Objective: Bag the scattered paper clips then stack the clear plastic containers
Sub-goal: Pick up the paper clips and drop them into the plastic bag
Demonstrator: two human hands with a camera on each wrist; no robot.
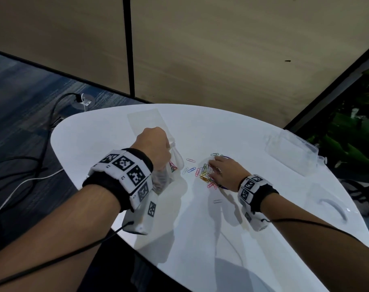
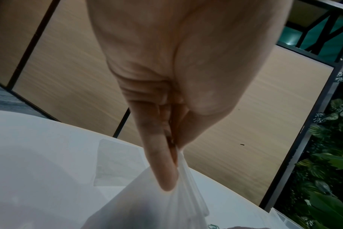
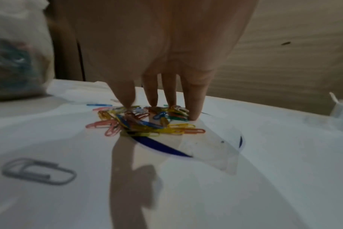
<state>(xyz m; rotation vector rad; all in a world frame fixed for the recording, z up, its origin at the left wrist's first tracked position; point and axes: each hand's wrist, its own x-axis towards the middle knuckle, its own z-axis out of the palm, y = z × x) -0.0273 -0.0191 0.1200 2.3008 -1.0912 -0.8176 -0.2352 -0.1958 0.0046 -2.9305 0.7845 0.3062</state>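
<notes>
Paper clips (image 1: pixel 207 175) in many colours lie heaped at the middle of the white bench (image 1: pixel 200 239), a few strays left of the heap and one grey clip (image 3: pixel 39 171) lower down. Clear plastic containers sit apart: one at the right edge (image 1: pixel 293 153), one flat piece (image 1: pixel 146 121) at upper centre. Left hand (image 1: pixel 156 147) pinches the translucent bag (image 1: pixel 174 165), clips inside, its grip closed on the bag's top. Right hand (image 1: pixel 225 171) rests straight fingertips (image 3: pixel 153 102) on the heap, grip wide.
</notes>
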